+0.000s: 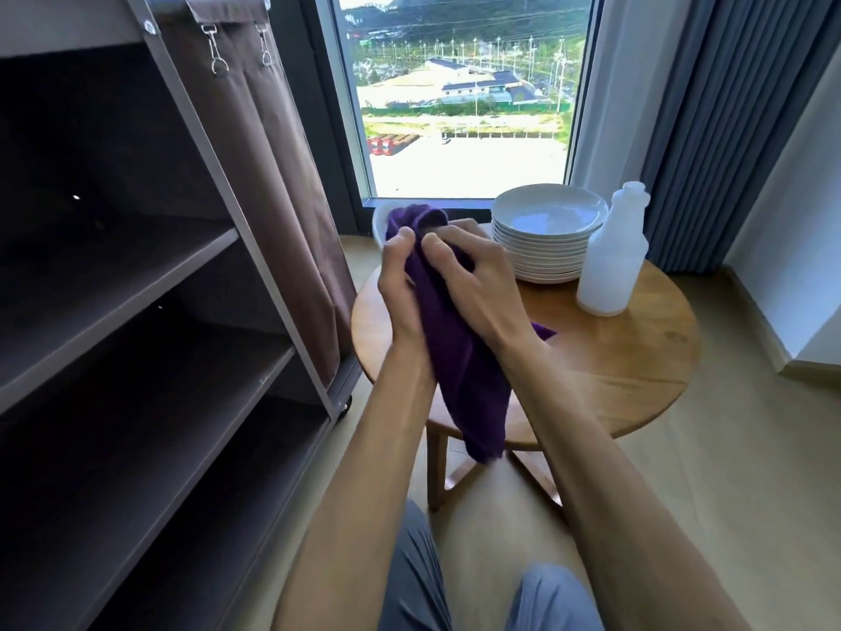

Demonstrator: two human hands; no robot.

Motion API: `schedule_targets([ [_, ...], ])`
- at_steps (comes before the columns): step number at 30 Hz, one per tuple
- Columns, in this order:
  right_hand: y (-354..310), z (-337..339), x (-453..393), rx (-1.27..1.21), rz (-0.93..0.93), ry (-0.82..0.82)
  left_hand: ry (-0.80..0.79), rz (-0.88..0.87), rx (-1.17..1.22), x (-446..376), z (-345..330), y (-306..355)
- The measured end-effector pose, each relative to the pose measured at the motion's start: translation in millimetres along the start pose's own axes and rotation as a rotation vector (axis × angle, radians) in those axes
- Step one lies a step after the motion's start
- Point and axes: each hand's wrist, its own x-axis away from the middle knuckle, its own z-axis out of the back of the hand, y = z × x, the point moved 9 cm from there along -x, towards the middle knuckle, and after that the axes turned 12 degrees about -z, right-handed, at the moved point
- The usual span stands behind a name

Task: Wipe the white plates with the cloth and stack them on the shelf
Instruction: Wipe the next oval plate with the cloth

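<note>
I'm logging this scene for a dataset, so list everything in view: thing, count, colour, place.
plate stack: one stack, white, back of the table
held plate: one, white, mostly hidden behind the cloth
cloth: one, purple, gripped in both hands
bottle: one, white, capless, right of the stack
table: one, round, wooden
shelf: one, dark brown, left, its boards bare
curtain: grey-blue, right of the window
window: one, behind the table
left hand: on the cloth
right hand: on the cloth
</note>
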Motion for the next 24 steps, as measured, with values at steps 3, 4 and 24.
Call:
schedule_targets([
  [3, 0.9, -11.0, 11.5, -0.005, -0.027, -0.189, -0.003, 0.028, 0.108, -15.6, 17.1, -3.1],
  [4, 4.7, -10.4, 12.0, 0.026, -0.042, -0.208, 0.001, 0.06, 0.119, -15.4, 22.4, -7.3],
  [24, -31.9, -21.1, 18.1, 0.01, 0.147, -0.048, 0.033, -0.114, 0.036, -6.8, 18.8, 16.2],
])
